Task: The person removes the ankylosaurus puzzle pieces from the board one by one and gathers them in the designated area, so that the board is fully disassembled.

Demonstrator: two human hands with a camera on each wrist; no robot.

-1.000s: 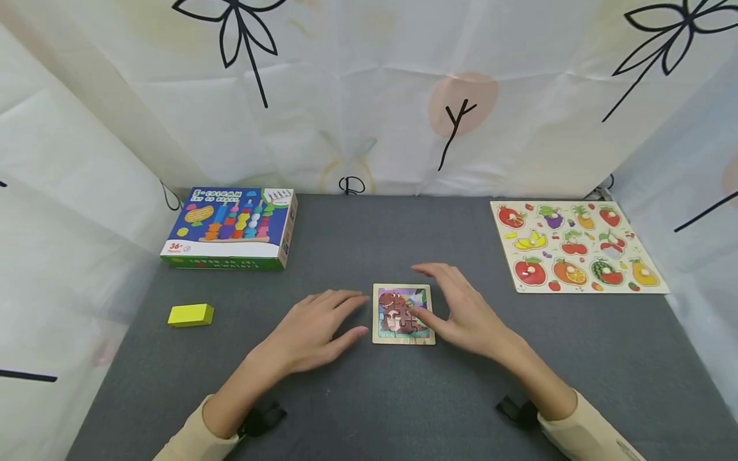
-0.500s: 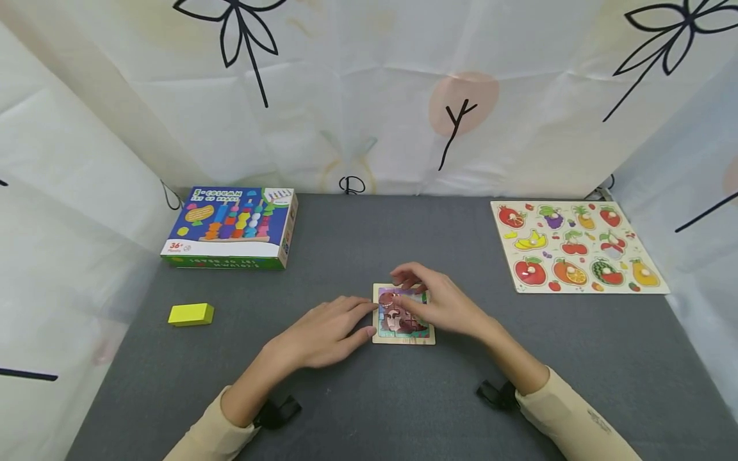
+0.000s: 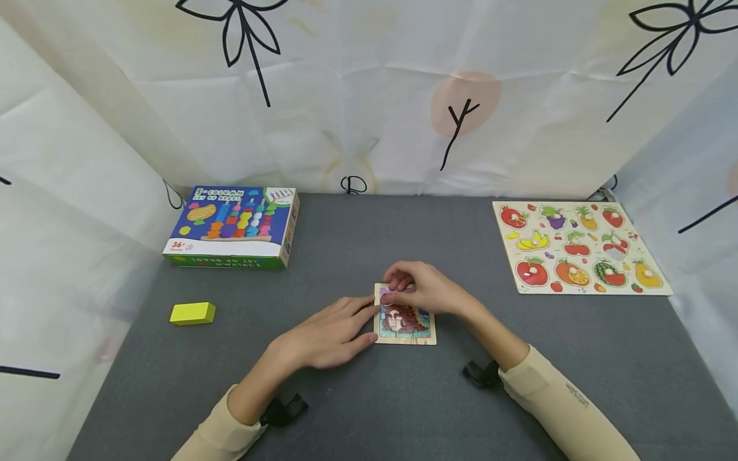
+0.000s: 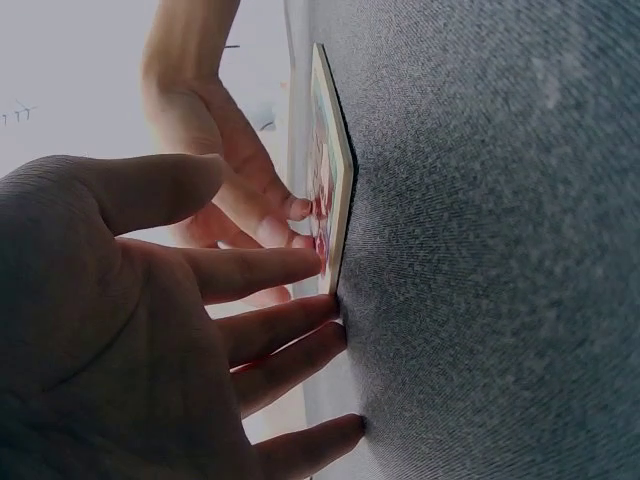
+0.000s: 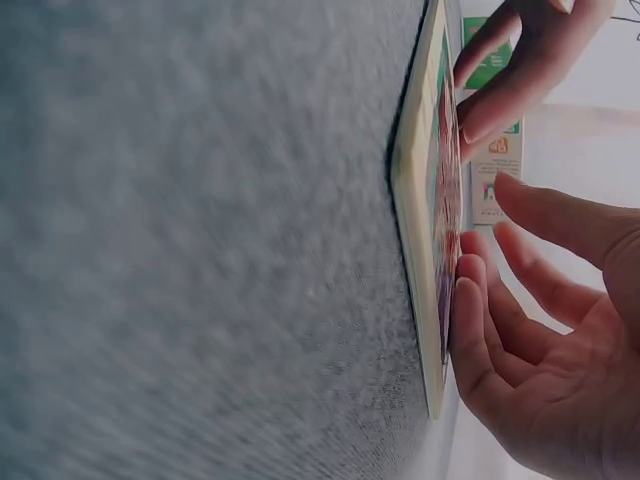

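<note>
A small square jigsaw puzzle (image 3: 408,323) in a pale wooden frame lies flat on the grey table, showing a brown dinosaur. My left hand (image 3: 330,334) reaches along its left side, fingers fairly straight. In the left wrist view the index fingertip overlaps the puzzle's face, and other fingertips (image 4: 330,335) come down at the frame's edge and the cloth. Over the puzzle's upper part bends my right hand (image 3: 431,288), hiding its top. The right wrist view shows these fingers (image 5: 468,310) loosely bent with tips at the picture, the thumb (image 5: 560,220) held apart, nothing between them.
A blue bead-set box (image 3: 233,221) stands at the back left. Nearer, a yellow block (image 3: 193,314) lies left of the left hand. A fruit peg board (image 3: 582,248) lies at the back right. White patterned cloth (image 3: 392,128) walls the table's back and sides.
My right hand has moved left, from the puzzle's right side to over its top part, its fingers bending more. My left hand has shifted slightly right, up to the frame's left edge.
</note>
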